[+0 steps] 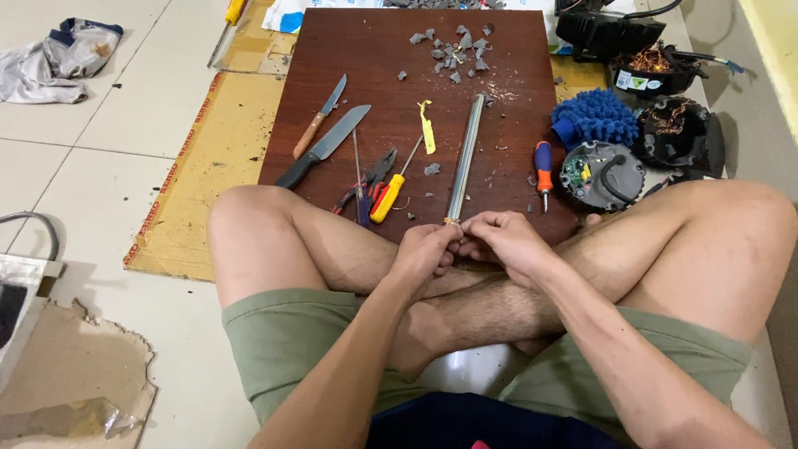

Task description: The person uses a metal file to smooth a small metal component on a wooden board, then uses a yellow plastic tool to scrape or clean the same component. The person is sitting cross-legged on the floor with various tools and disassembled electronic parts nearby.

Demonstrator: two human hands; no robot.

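The wooden board is lying ahead of the crossed legs, carrying the long metal rod. The rod's long axis is running from about twelve o'clock down to six o'clock, its near end reaching the fingers. Both hands are meeting there: the left hand and right hand are pinching narrowly around that end, the right slightly nearer. A yellow-handled screwdriver is lying at ten o'clock.

Both hands, the left hand and the right hand, pinch the near end of a long grey metal rod lying on the brown board. Left of the rod lie a yellow-handled screwdriver and two knives.
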